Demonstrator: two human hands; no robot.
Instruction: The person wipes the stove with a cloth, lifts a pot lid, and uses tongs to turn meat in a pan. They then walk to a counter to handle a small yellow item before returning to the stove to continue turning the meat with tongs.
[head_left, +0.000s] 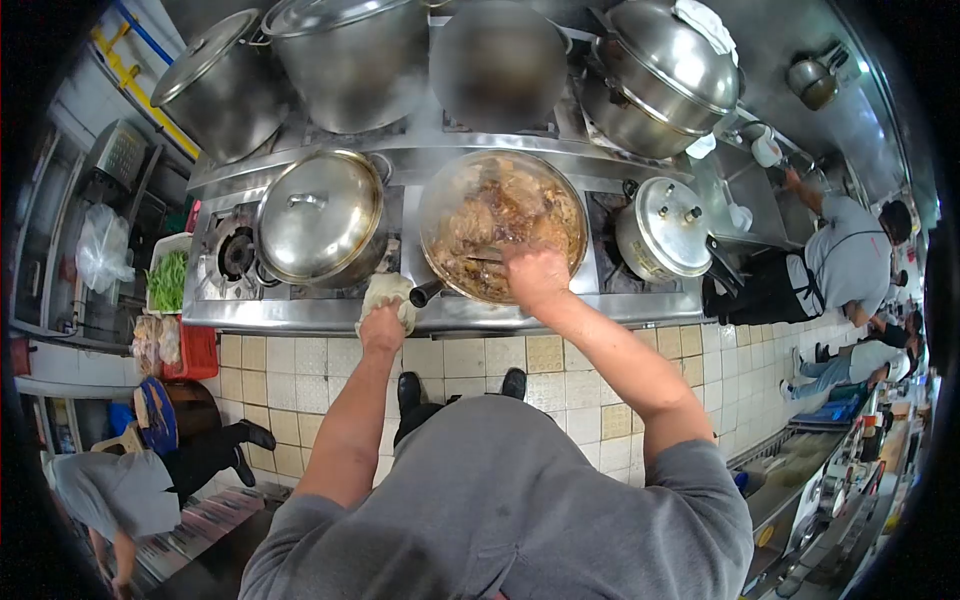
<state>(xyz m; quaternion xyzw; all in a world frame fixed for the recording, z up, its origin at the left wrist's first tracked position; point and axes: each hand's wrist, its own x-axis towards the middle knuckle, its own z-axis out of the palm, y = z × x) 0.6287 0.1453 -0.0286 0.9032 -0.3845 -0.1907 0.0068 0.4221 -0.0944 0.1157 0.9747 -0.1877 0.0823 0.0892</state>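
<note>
A wide pan (428, 232) full of brown, saucy chunks of food (505, 205) stands on the stove in front of me, with steam over it. My right hand (537, 273) is closed above the pan's near right side. A thin metal edge (484, 260) sticks out from its fingers over the food; the rest of that utensil is hidden. My left hand (381, 326) grips a pale cloth (390, 296) at the stove's front edge. The pan's black handle (426, 293) points toward that cloth, just right of it.
A lidded pot (320, 215) sits left of the pan, a pressure cooker (664, 228) right. Large pots (345, 75) line the back. Greens (167, 280) and a red crate (197, 350) are at left. Co-workers stand at right (850, 255) and lower left (125, 495).
</note>
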